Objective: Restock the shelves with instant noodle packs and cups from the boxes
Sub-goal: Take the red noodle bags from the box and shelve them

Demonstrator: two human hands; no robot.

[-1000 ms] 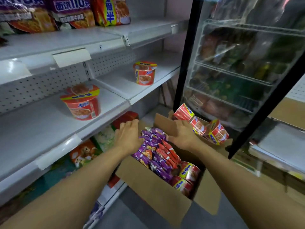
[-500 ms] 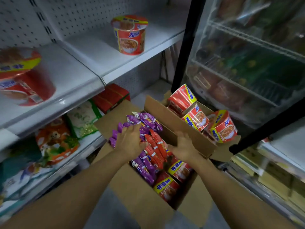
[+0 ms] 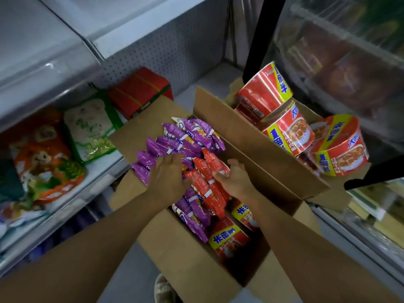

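i see my left grip (image 3: 168,176) curled down over the purple noodle packs (image 3: 185,136) in the open box (image 3: 196,265), my right grip (image 3: 235,178) pinching the red packs (image 3: 207,178) between the two. red noodle cups (image 3: 290,132) sit beyond my right grip in a second box (image 3: 251,136).

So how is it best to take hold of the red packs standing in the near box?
Probably from above, squeezing the bundle's two flat outer faces. The red packs stand on edge in the box, with the left hand and right hand already flanking them; purple packs crowd the left side.
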